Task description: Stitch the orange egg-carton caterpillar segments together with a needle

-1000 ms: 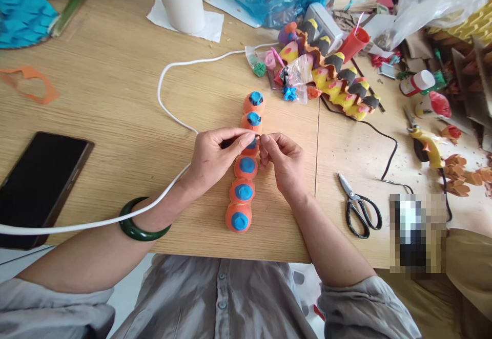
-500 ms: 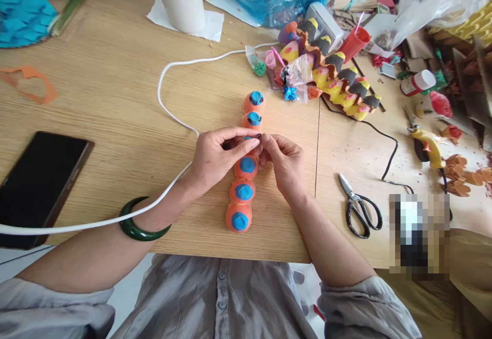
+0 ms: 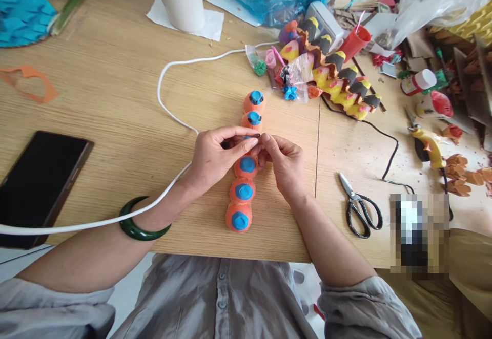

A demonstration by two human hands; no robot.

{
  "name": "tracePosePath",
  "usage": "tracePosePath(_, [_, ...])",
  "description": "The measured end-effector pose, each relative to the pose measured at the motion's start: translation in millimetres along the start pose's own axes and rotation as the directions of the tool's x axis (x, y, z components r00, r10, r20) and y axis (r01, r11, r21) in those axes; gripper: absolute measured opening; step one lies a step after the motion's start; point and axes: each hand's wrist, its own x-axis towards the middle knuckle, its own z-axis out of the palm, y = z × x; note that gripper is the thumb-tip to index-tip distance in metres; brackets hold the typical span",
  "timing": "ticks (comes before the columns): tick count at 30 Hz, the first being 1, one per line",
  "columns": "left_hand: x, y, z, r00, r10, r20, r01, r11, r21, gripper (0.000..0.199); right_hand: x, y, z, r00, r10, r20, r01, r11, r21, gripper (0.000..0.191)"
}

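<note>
A row of orange rounded bumps (image 3: 238, 203), like a painted egg-carton strip, lies on the table with a blue clay disc on each visible bump. The two farthest discs carry small dark pieces (image 3: 257, 100). Over the middle of the row, my left hand (image 3: 217, 157) pinches a tiny dark piece of clay (image 3: 258, 135) between thumb and forefinger. My right hand (image 3: 286, 162) meets it from the other side, thumb and forefinger pressed together at the same piece. Our fingers partly hide the bump below.
Black-handled scissors (image 3: 359, 206) lie to the right and a phone (image 3: 42, 180) to the left. A white cable (image 3: 172, 63) loops past my left wrist. Painted carton strips (image 3: 340, 80), a red cup (image 3: 355, 43) and a yellow glue gun (image 3: 430, 144) lie farther right. A person sits at the right.
My fingertips have shifted very slightly around the dark piece, which shows a little more between them. The orange row stays in place.
</note>
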Motion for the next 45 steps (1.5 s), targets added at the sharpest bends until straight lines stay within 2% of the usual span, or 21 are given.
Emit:
tracePosePath(5, [-0.1,1.6,0.1,1.0,0.01,-0.026,-0.009,0.999,0.05,0.015,-0.8,-1.8,0.3,1.0,0.011,0.002,-0.011,0.999,-0.034,0.047])
tracePosePath(9, [0.2,1.8,-0.2,1.0,0.015,-0.023,-0.014,0.999,0.05,0.014,-0.9,-1.9,0.4,1.0,0.005,-0.029,-0.005,1.0,-0.03,0.04])
tracePosePath(14, [0.4,0.5,-0.1,1.0,0.019,-0.011,-0.019,0.999,0.027,0.012,-3.7,-1.7,1.1,0.981,-0.122,-0.149,0.114,0.992,-0.061,0.024])
tracePosePath(17, [0.4,-0.3,-0.2,1.0,0.01,-0.012,-0.01,1.0,0.018,0.013,-5.3,0.5,1.6,0.973,-0.2,-0.118,0.188,0.977,-0.103,0.02])
tracePosePath(25, [0.2,1.7,0.4,1.0,-0.017,0.011,0.017,1.0,-0.007,0.013,-5.4,3.6,1.1,0.957,-0.268,-0.113,0.246,0.953,-0.175,0.018])
tracePosePath(34, [-0.7,9.1,-1.8,1.0,-0.003,0.01,0.002,0.999,0.053,0.023,-0.3,-0.8,1.0,0.982,-0.096,-0.163,0.11,0.991,0.077,0.024])
tracePosePath(40, [0.6,5.8,-0.6,0.997,-0.026,0.07,0.027,1.0,-0.004,0.019,1.2,2.3,0.0,0.984,-0.089,-0.152,0.101,0.993,0.069,0.028])
tracePosePath(45, [1.0,3.4,-0.6,0.998,-0.006,0.059,0.004,1.0,0.028,0.015,0.6,3.4,0.7,0.987,-0.083,-0.136,0.094,0.993,0.075,0.029])
